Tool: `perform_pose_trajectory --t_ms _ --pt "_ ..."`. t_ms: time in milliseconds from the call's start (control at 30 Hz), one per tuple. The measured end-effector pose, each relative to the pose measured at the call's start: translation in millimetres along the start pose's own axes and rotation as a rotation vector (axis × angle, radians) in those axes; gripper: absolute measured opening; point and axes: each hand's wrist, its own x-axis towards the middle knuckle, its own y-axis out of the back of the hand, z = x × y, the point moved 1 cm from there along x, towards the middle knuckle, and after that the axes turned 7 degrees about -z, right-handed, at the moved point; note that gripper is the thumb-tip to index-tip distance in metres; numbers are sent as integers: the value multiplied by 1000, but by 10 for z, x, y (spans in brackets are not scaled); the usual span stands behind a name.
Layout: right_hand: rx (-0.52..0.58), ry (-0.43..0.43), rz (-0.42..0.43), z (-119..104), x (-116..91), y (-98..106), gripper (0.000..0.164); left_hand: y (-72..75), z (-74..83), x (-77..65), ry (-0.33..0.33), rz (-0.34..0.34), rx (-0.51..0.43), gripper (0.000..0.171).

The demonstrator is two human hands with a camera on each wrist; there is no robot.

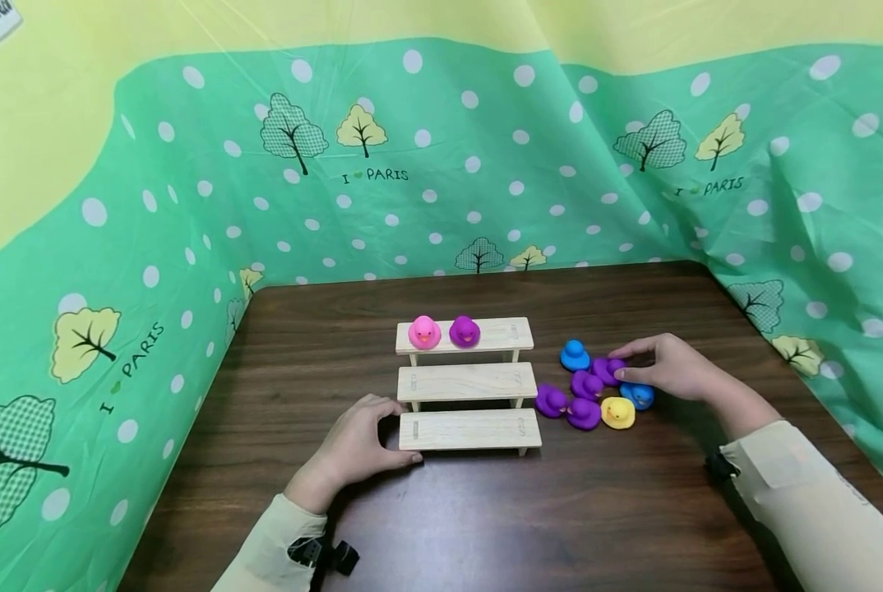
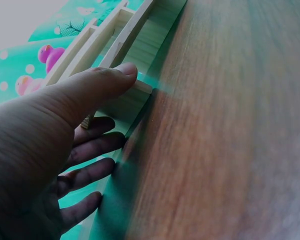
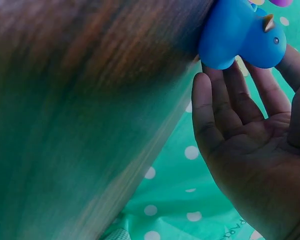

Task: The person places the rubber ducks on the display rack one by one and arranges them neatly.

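Note:
A pale wooden three-step rack (image 1: 467, 382) stands on the table. My left hand (image 1: 356, 444) is at its left end, thumb against the front edge of the lowest step. In the left wrist view, the other fingers (image 2: 92, 145) extend loosely beside that end. My right hand (image 1: 667, 366) pinches a purple rubber duck (image 1: 604, 369) between thumb and fingers, at the back of a loose group. A blue duck (image 3: 230, 35) hides the pinch in the right wrist view. A pink duck (image 1: 424, 332) and a purple duck (image 1: 464, 331) sit side by side on the top step.
Around the right hand lie a yellow duck (image 1: 618, 413), another blue duck (image 1: 575, 355) and several purple ducks, right of the rack. A green dotted cloth (image 1: 441, 164) rises behind and beside the dark wooden table (image 1: 456, 526).

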Motion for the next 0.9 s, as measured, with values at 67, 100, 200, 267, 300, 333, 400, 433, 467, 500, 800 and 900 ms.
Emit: perform_pose_trajectory --t_ms 67,100,200,267,300,333,400,433,467,500,800,900 --pt "-4 0 9 -8 -3 -2 36 3 5 0 5 -4 -6 55" --pt "-6 1 12 -12 -6 -2 36 4 6 1 8 -5 -6 55" --pt "-15 2 21 -15 -9 -1 35 5 9 3 10 -3 -1 55" --pt "-20 2 26 -10 -8 -3 35 5 10 5 10 -4 3 55" --pt "-21 3 28 -7 -7 -4 35 5 11 6 11 -5 6 56" --pt "-23 4 30 -4 -7 -6 35 4 12 6 11 -6 8 56" --pt "-25 2 34 9 -4 -7 35 4 12 8 12 -8 9 56" --pt "-25 -1 37 14 -4 -8 35 3 12 7 12 -7 10 56" --pt "-24 -4 38 19 -3 -8 35 2 12 6 12 -8 9 56" --pt "-22 -7 40 21 -4 -8 35 2 11 4 12 -8 8 56" --pt "-43 -12 89 8 -21 -16 40 -4 -2 0 -2 1 9 56" --pt "-50 -18 103 10 -21 -14 40 -4 -8 -1 -6 3 10 55"
